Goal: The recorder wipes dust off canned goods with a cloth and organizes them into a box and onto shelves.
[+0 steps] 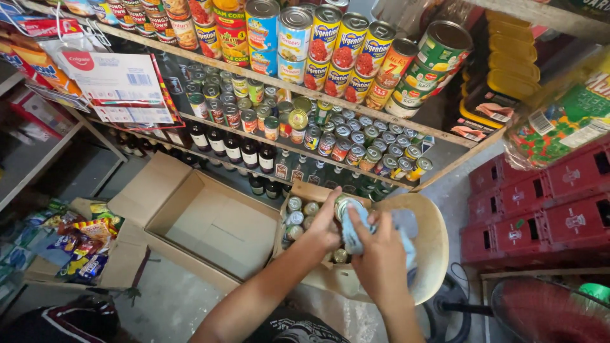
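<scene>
Small can: held in the left hand, grip closed around its side, above a cardboard box of like cans on a beige plastic chair. Blue cloth: bunched in the closed right hand, pressed against the can. Empty open carton just left; stocked shelves close behind; red crates right.

My left hand and right hand are bare, with no gloves, rings or watch. Both forearms are uncovered back from the grip, no sleeves showing. Below them I wear dark clothing with a pale printed pattern.
</scene>
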